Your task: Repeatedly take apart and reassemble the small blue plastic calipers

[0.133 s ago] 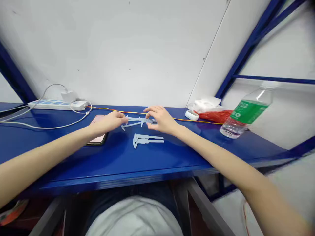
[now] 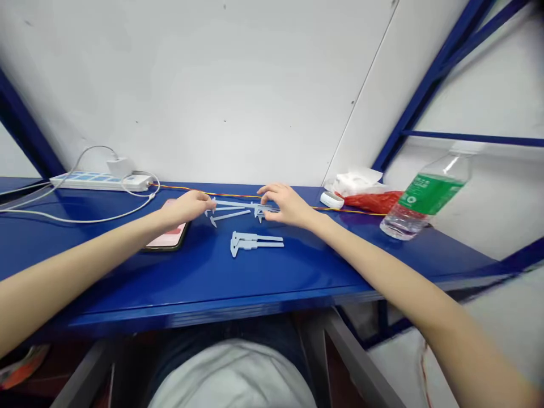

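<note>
Several pale grey plastic calipers lie on the blue bench (image 2: 212, 277). My left hand (image 2: 187, 207) pinches the left end of one caliper (image 2: 232, 205) near the back of the bench. My right hand (image 2: 285, 205) grips the sliding jaw at that caliper's right end, fingers curled round it. Another loose caliper piece (image 2: 229, 216) lies just in front of it. A closed caliper (image 2: 254, 242) rests alone on the bench, nearer to me, touched by neither hand.
A phone with a pink screen (image 2: 168, 236) lies under my left wrist. A white power strip (image 2: 100, 181) with charger and cables sits back left. At right are a water bottle (image 2: 423, 198), a red bag (image 2: 369, 200), tissue (image 2: 355, 180) and a small white device (image 2: 331, 199).
My hands have drawn slightly apart, the left moving left and the right moving right, so more of the held caliper's beam shows between them.
</note>
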A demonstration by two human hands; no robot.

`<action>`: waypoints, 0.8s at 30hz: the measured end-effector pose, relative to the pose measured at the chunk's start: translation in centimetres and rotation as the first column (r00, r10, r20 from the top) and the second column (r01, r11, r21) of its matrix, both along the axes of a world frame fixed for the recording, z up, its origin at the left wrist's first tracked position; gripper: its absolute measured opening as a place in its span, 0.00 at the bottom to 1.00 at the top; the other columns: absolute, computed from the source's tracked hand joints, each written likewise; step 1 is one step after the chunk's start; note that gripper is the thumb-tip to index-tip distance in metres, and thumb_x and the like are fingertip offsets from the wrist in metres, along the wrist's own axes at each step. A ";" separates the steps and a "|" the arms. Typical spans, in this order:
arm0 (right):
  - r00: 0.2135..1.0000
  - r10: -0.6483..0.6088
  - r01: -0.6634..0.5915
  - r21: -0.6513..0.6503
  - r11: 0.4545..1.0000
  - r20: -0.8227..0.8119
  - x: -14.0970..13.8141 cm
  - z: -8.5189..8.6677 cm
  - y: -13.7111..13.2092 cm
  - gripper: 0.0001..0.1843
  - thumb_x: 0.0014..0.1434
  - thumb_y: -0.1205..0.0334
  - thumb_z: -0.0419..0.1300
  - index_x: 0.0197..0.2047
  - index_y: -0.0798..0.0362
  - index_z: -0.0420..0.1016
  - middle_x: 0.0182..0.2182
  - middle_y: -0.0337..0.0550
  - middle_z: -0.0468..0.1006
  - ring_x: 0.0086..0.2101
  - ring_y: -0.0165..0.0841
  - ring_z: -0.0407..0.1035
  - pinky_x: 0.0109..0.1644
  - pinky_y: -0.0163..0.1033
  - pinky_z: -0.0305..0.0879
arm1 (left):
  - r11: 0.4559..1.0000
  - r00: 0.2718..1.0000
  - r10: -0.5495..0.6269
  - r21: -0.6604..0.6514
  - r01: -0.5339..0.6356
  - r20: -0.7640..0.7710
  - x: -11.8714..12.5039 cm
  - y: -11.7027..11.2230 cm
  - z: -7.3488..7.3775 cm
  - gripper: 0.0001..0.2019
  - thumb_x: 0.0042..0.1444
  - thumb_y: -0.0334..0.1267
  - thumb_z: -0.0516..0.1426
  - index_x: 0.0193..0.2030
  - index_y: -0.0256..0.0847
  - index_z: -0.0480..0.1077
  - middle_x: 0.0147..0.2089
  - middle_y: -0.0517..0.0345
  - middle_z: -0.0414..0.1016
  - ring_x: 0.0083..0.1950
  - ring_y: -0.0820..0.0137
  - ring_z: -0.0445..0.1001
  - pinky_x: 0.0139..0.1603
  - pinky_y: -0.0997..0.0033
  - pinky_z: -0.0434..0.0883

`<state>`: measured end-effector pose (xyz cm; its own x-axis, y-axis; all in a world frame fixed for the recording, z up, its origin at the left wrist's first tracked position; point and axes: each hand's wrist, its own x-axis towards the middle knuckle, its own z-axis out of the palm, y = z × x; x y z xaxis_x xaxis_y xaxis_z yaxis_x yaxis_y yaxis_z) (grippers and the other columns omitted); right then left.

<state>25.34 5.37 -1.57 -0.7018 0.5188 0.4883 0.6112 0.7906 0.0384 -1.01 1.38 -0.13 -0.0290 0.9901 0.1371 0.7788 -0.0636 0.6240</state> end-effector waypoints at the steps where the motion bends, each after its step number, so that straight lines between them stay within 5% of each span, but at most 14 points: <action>1: 1.000 -0.015 0.015 -0.029 0.999 0.018 0.4 0.0 0.3 0.05 0.50 0.66 0.61 0.34 0.53 0.70 0.47 0.49 0.74 0.51 0.40 0.66 0.56 0.47 0.58 | 1.000 0.999 0.004 -0.011 -0.005 -0.055 -0.3 0.3 0.0 0.14 0.45 0.50 0.56 0.27 0.42 0.75 0.32 0.59 0.78 0.40 0.61 0.74 0.42 0.67 0.68; 4: 0.995 -0.052 0.061 -0.118 0.991 0.080 1.2 0.1 0.8 0.05 0.52 0.64 0.60 0.35 0.52 0.71 0.48 0.48 0.73 0.50 0.41 0.65 0.55 0.48 0.60 | 0.996 0.956 -0.069 -0.065 0.053 -0.284 -1.1 1.0 -0.2 0.17 0.50 0.51 0.51 0.31 0.41 0.74 0.37 0.53 0.78 0.42 0.58 0.74 0.45 0.63 0.68; 9: 0.995 -0.029 0.044 -0.165 0.985 0.091 0.6 -0.1 -0.2 0.07 0.58 0.59 0.58 0.38 0.52 0.74 0.49 0.48 0.73 0.50 0.41 0.65 0.54 0.49 0.61 | 0.976 0.778 0.049 0.194 0.095 -0.627 -1.8 1.2 -0.6 0.20 0.55 0.46 0.47 0.41 0.35 0.73 0.47 0.39 0.73 0.52 0.49 0.71 0.50 0.56 0.66; 14: 0.992 0.104 -0.090 -0.187 0.978 0.067 -1.3 0.2 -2.8 0.09 0.60 0.57 0.56 0.36 0.52 0.75 0.49 0.47 0.73 0.49 0.39 0.65 0.54 0.48 0.61 | 0.990 0.730 0.035 0.124 0.069 -0.683 -1.8 0.7 -0.9 0.19 0.58 0.45 0.45 0.44 0.36 0.70 0.50 0.42 0.71 0.47 0.54 0.74 0.47 0.58 0.68; 24: 0.979 0.179 -0.154 -0.230 0.961 0.093 -3.1 -0.1 -4.9 0.12 0.59 0.53 0.59 0.37 0.53 0.76 0.50 0.49 0.73 0.50 0.40 0.66 0.56 0.48 0.61 | 0.948 0.720 -0.082 0.169 0.269 -0.689 -0.1 -0.7 -1.6 0.17 0.58 0.45 0.45 0.41 0.39 0.70 0.47 0.46 0.73 0.49 0.55 0.72 0.51 0.56 0.65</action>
